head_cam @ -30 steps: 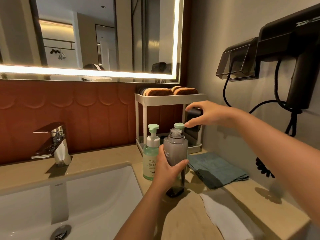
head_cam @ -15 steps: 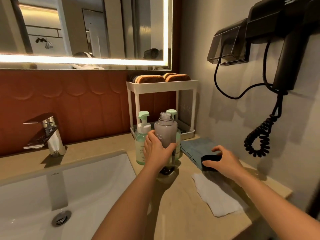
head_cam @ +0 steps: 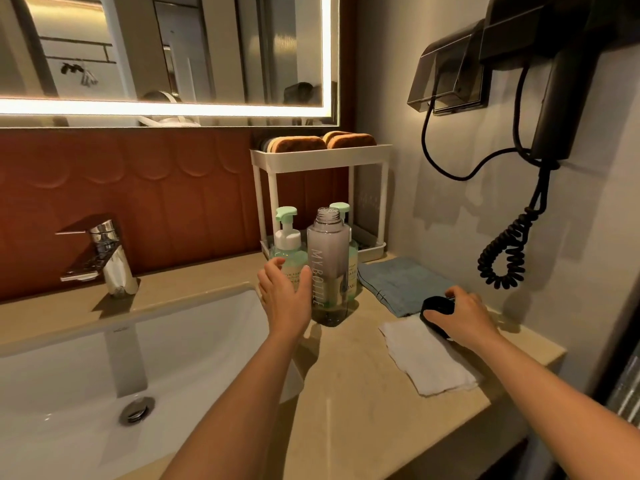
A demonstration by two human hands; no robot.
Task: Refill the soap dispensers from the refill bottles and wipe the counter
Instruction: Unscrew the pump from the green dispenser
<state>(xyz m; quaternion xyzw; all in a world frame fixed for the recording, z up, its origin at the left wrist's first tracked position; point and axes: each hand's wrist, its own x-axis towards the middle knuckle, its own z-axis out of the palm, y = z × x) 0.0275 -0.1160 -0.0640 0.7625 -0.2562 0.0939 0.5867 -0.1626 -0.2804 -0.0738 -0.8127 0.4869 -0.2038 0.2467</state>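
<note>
the uncapped grey refill bottle (head_cam: 327, 268) stands upright on the tabletop (head_cam: 349, 382), right of the sink (head_cam: 145, 358). two green pump dispensers (head_cam: 289, 247) stand just behind it, before a white rack (head_cam: 320, 157). the left hand (head_cam: 285, 296), fingers spread, rests loosely against the bottle's left side. the right hand (head_cam: 462, 311) is closed over a black cap (head_cam: 437, 306) where a blue cloth (head_cam: 401, 284) meets a white paper towel (head_cam: 427, 358).

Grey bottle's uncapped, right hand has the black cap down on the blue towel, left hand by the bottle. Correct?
Not quite. In the head view the right hand holds the black cap on the white cloth, at its edge by the blue towel. The grey bottle is uncapped, left hand beside it.
</note>
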